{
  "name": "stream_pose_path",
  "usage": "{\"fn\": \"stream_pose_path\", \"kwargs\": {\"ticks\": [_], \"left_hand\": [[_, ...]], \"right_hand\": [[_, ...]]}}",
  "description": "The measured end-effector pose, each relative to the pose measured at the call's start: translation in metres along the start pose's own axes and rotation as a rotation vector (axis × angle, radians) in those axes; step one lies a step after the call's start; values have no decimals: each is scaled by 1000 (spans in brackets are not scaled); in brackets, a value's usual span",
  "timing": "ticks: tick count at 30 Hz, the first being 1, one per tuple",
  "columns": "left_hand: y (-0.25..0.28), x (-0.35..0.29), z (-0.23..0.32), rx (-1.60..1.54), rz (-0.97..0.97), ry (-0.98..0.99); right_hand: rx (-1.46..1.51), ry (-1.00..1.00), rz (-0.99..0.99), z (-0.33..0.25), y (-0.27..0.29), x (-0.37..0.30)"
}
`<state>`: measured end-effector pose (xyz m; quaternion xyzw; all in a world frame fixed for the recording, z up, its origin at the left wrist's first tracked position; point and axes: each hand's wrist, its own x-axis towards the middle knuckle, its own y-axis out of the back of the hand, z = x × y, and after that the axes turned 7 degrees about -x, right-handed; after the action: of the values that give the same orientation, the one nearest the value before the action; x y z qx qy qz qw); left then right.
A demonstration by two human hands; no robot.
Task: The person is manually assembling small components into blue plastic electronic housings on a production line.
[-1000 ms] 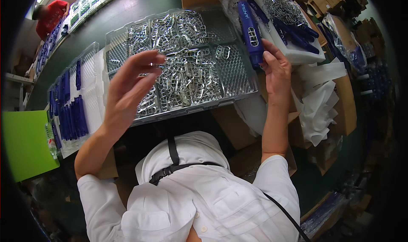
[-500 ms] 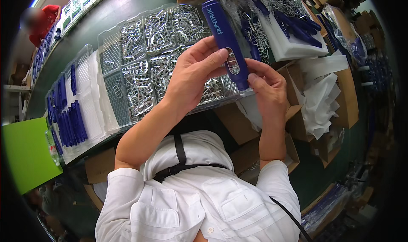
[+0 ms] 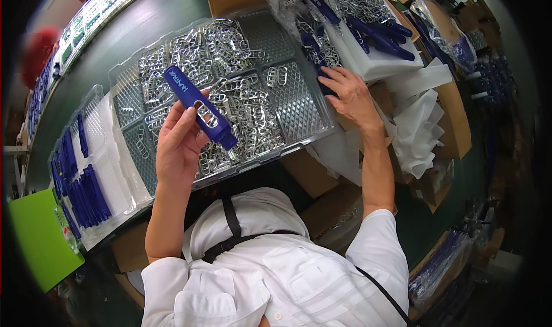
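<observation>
My left hand (image 3: pixel 181 140) is closed around a long blue handle-like piece (image 3: pixel 188 88), held tilted over the tray. The piece has rounded edges, pale lettering, an oval opening and a small metal tip at its lower end. Under it, a clear compartmented tray (image 3: pixel 294 106) holds many loose silver metal clips (image 3: pixel 253 111). At the tray's right edge, my right hand (image 3: pixel 352 97) has its fingers stretched over a blue piece (image 3: pixel 311 44) lying with chain-like metal parts. The fingertips touch this piece or lie just above it; part of it is hidden beneath them.
White foam (image 3: pixel 374 65) bearing blue pieces and metal clips stands at the far right. Nearer is a cardboard box (image 3: pixel 454 120) with crumpled white paper (image 3: pixel 422 143). On the left, several slim blue pieces (image 3: pixel 89 195) lie on white sheeting beside a green board (image 3: pixel 40 238).
My right hand has left the blue handle-like piece and moved to the blue pieces beside the tray. My left hand has carried its piece left and nearer; more tray compartments show.
</observation>
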<state>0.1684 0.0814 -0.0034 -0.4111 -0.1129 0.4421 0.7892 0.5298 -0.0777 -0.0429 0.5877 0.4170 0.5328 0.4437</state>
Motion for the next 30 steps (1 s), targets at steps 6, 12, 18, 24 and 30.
{"fn": "stream_pose_path", "kwargs": {"ticks": [6,12,18,24,30], "left_hand": [[8,-4,-9,5,34,94],[5,-6,-16,13,-33,161],[0,-3,-23,30,-18,200],[-13,11,-33,65,-14,210],[-25,44,-55,-63,-111,145]], "right_hand": [[11,37,56,16,-12,5],[-4,-29,316,27,-38,25],[493,-495,665,14,-42,45],[1392,-839,729,12,-31,51],[1262,-630,756,-55,2,37]]}}
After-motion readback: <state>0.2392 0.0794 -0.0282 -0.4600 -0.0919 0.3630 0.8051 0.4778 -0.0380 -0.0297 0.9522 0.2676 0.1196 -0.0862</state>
